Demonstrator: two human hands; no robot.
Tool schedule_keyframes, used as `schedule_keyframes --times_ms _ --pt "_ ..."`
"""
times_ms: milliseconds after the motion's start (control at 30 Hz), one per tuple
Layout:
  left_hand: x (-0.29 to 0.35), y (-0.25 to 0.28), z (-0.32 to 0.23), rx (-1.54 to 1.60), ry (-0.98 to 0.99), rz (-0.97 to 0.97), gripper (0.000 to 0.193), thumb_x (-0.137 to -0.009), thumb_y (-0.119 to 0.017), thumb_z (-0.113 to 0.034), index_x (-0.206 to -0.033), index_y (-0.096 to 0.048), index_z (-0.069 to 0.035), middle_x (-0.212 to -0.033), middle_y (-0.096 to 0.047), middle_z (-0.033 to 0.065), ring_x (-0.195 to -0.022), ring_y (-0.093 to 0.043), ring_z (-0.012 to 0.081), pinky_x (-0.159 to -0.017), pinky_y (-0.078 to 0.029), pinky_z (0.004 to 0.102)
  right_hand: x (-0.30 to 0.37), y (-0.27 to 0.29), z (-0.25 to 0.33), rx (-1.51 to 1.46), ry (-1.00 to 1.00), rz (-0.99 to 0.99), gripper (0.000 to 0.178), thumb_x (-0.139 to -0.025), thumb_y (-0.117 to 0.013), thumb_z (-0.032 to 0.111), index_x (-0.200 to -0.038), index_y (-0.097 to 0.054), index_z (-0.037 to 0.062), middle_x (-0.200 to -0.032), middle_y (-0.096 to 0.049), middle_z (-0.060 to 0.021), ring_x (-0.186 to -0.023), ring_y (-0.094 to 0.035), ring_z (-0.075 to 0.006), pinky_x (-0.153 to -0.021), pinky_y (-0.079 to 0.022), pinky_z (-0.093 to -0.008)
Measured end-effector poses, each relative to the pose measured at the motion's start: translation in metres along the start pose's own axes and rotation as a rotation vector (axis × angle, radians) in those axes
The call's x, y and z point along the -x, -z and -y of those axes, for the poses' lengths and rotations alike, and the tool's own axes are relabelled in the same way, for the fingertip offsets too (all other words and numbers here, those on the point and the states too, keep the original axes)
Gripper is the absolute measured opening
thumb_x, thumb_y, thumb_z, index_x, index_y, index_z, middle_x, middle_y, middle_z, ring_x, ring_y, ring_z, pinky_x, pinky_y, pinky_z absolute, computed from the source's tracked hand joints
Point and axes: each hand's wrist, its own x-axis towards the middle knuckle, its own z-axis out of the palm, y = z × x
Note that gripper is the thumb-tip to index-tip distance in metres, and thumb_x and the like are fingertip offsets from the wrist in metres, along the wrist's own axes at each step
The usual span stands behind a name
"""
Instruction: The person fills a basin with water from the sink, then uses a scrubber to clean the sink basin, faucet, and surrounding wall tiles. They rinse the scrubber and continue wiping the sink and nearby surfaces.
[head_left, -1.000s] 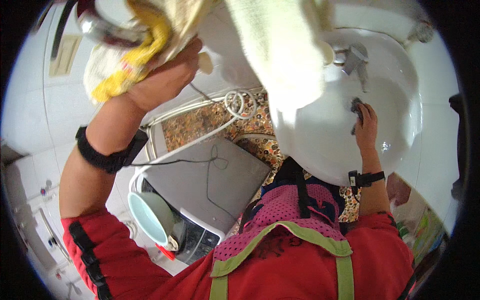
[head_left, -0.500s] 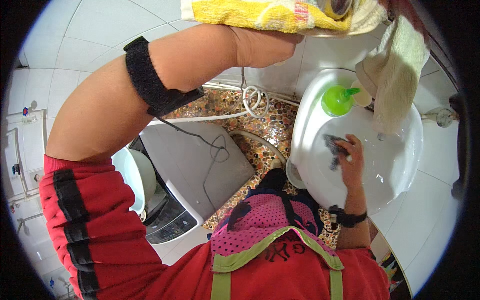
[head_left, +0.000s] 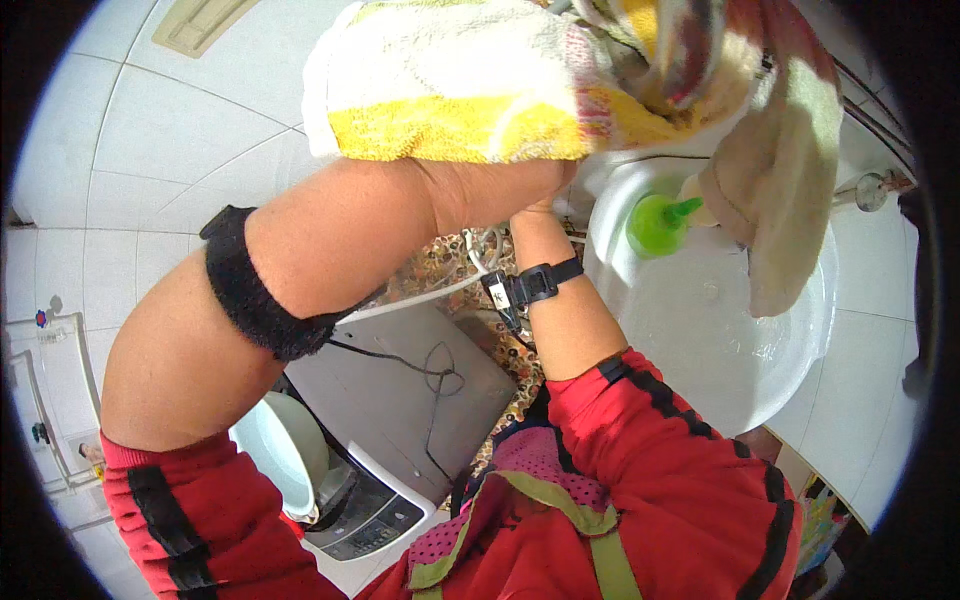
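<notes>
A yellow and white towel (head_left: 450,110) hangs across the top of the view, with darker striped folds at its right. My left arm reaches up from the left, and my left hand (head_left: 510,188) lies along the towel's lower edge, its fingers hidden. From below, my right forearm rises to the same place. Only a sliver of my right hand (head_left: 535,208) shows behind the left one, so its fingers are out of sight. What either hand holds cannot be made out. Black straps circle my left forearm and right wrist.
At right is a white washbasin (head_left: 690,350), with a green pump bottle (head_left: 657,225) on its rim. A pale towel (head_left: 780,220) hangs over it. Left below stand a washing machine (head_left: 420,390) and a light blue basin (head_left: 275,455). A thin cable (head_left: 437,375) lies across the machine.
My right hand has left the washbasin, where it held a dark, wet-looking clump, and risen to beside my left hand. That clump is out of sight now. The yellow towel fills more of the view.
</notes>
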Motion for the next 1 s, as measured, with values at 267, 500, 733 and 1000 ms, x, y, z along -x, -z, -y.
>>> schedule_keyframes --times_ms 267,500,733,1000 --pt "-0.004 -0.005 -0.001 0.088 -0.005 -0.066 0.024 -0.086 -0.052 -0.018 -0.105 -0.063 -0.01 -0.097 -0.067 0.0079 -0.089 -0.065 0.0249 -0.077 -0.051 0.0359 -0.004 0.035 -0.081 -0.919 -0.768 -0.189 0.053 -0.09 -0.054 0.002 -0.138 -0.034 0.0133 -0.142 -0.032 -0.0104 -0.118 -0.042 -0.0222 -0.096 -0.04 -0.0416" --pt "-0.001 -0.002 0.007 0.209 0.001 -0.053 0.027 -0.086 -0.052 -0.02 -0.109 -0.064 -0.011 -0.099 -0.068 0.0072 -0.09 -0.065 0.0245 -0.078 -0.051 0.0365 -0.017 0.021 -0.015 -0.458 -0.266 -0.249 0.069 -0.092 -0.05 0.006 -0.151 -0.014 0.0084 -0.157 -0.005 -0.0132 -0.143 -0.012 -0.0259 -0.115 -0.017 -0.0401" --pt "-0.005 0.009 0.004 0.176 0.085 0.034 0.028 -0.086 -0.055 -0.021 -0.111 -0.064 -0.014 -0.1 -0.068 0.0072 -0.089 -0.065 0.0246 -0.075 -0.051 0.0368 -0.024 0.006 0.022 -0.623 -0.21 0.117 0.062 -0.088 -0.054 0.01 -0.143 -0.027 0.0025 -0.148 -0.025 -0.0155 -0.136 -0.027 -0.0309 -0.112 -0.022 -0.0415" --pt "-0.011 0.028 -0.003 -0.004 0.066 0.205 0.021 -0.086 -0.046 -0.017 -0.098 -0.057 -0.003 -0.1 -0.057 0.0133 -0.1 -0.058 0.0286 -0.089 -0.049 0.0392 -0.024 0.023 0.057 0.27 0.337 0.604 0.041 -0.083 -0.059 0.019 -0.121 -0.05 0.0069 -0.132 -0.044 -0.0087 -0.129 -0.038 -0.0255 -0.11 -0.029 -0.0396"
